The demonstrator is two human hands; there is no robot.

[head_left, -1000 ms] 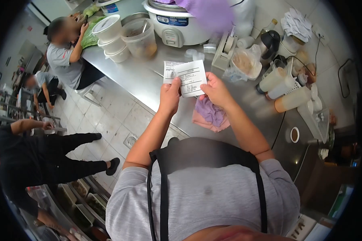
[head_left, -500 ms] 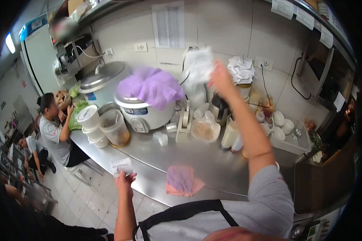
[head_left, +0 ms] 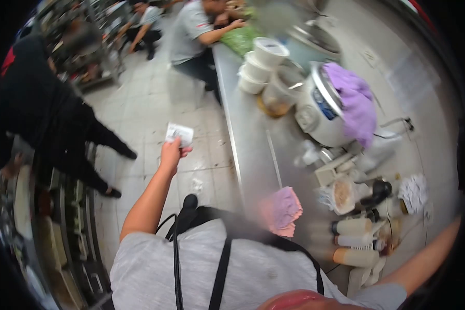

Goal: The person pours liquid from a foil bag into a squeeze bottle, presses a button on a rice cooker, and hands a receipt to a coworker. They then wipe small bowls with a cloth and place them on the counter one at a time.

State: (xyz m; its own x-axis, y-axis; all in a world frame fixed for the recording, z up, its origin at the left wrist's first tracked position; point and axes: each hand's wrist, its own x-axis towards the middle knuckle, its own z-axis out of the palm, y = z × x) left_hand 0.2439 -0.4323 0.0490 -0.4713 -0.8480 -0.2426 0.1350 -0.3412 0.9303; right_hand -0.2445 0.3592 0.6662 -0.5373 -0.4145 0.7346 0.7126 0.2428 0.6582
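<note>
My left hand is stretched out over the tiled floor, left of the steel counter. Its fingers and thumb are closed on a small white paper slip with dark print. My right forearm reaches toward the right edge, where the hand itself lies out of view. A folded pink and purple cloth rests on the counter close to my body. Squeeze bottles lie in my sight near the right arm. Further along the wall is a bunch of white paper slips.
On the counter stand a rice cooker under a purple cloth, stacked white tubs and a clear bucket. A person in black stands at left by shelving. Someone in grey sits at the counter's far end.
The view has swung left and tilted. My right hand, earlier raised with a white sheet by the wall, has left the view. My left hand still grips its slip, now over the floor.
</note>
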